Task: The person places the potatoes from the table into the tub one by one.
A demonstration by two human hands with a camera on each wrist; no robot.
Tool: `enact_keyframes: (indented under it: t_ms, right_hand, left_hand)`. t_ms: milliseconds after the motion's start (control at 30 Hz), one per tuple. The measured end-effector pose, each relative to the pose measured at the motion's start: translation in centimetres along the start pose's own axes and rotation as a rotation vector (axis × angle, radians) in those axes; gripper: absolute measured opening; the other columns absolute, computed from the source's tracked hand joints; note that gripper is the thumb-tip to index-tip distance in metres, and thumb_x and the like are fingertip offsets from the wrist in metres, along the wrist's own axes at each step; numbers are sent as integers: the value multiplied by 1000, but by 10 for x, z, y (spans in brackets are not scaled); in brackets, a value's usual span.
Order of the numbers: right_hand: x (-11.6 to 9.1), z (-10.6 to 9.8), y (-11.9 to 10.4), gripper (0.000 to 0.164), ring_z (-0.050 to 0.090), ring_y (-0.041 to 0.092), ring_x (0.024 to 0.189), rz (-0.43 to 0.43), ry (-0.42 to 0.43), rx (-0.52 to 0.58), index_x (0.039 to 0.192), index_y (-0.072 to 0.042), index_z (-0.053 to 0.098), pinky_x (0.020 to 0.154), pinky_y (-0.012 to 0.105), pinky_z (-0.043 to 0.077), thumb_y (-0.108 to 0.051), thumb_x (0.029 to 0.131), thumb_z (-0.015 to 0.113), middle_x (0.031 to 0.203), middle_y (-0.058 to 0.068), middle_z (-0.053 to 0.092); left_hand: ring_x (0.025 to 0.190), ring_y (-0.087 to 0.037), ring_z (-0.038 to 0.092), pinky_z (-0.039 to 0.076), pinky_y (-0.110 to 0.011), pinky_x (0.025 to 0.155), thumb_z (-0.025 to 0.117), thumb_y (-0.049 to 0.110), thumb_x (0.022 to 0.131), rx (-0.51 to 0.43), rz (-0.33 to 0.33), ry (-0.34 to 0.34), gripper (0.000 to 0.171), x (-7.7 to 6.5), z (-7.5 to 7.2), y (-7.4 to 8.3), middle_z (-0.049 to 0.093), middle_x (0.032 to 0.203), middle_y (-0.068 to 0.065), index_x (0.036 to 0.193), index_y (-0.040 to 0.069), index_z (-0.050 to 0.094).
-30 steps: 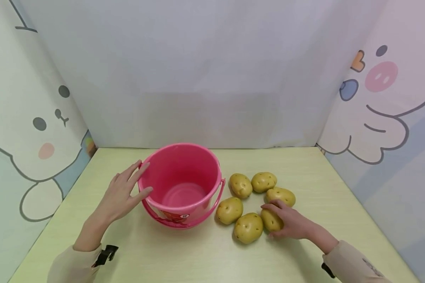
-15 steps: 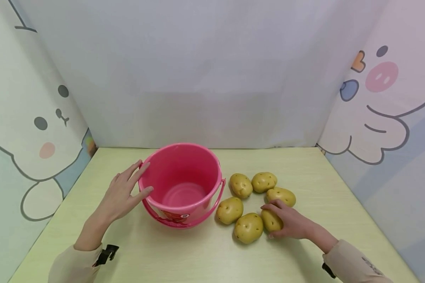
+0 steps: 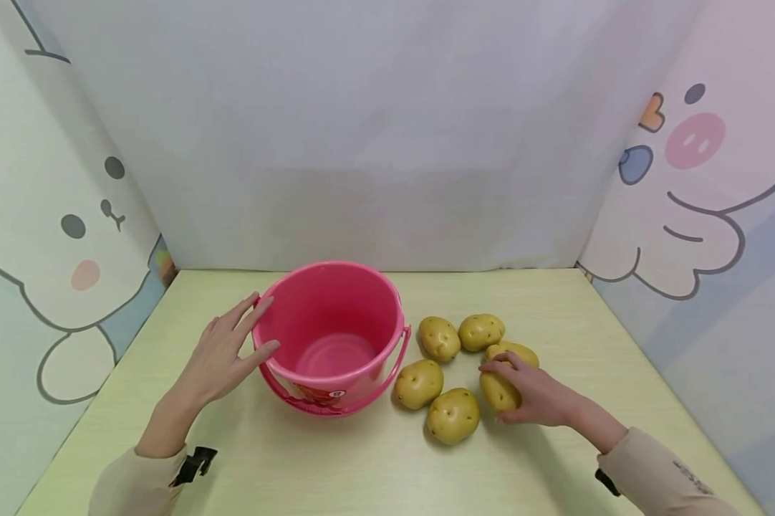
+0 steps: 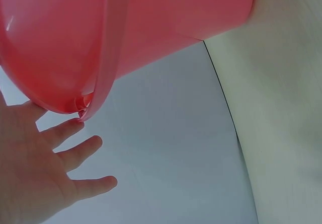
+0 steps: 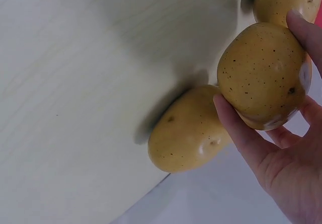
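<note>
My right hand (image 3: 542,395) grips a potato (image 3: 498,390) between thumb and fingers. In the right wrist view this potato (image 5: 264,75) is raised above the table, and another potato (image 5: 188,131) lies just below it. A pink bucket (image 3: 328,304) stands upright left of the potatoes, its inside bare and its handle (image 3: 390,376) hanging down at the front. At the bucket's left rim, my left hand (image 3: 220,358) has its fingers spread and straight, with the thumb reaching over the edge. The left wrist view shows its fingertips (image 4: 90,142) right by the rim and handle joint.
Several other potatoes lie in a loose ring right of the bucket, among them a near potato (image 3: 453,416), a left potato (image 3: 419,383) and a back potato (image 3: 481,332). A pale curtain (image 3: 387,143) closes off the back of the light wooden table (image 3: 336,466).
My right hand has lifted the potato off the table, shifting it slightly up and right from its place beside the near potato. My left hand and the bucket have stayed put.
</note>
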State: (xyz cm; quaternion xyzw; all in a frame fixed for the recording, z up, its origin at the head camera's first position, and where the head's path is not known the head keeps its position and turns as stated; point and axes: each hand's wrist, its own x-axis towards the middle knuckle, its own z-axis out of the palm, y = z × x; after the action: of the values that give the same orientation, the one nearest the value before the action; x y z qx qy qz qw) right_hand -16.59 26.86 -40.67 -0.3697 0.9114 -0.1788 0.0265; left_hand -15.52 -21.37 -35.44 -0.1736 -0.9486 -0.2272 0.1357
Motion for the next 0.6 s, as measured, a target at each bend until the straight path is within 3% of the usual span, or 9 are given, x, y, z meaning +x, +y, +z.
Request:
enact_keyframes:
  t_ms: [600]
  right_hand:
    - [5,-26,-16,65,45,21,96,11,-55,-24,123,-17,44,73,40,44,-27,67,75,118,9,38]
  left_hand:
    - [120,-38,25,17,-62,92,62,33,79,0,-21,-7,71,0,0,0,26,138,-17,139,16,28]
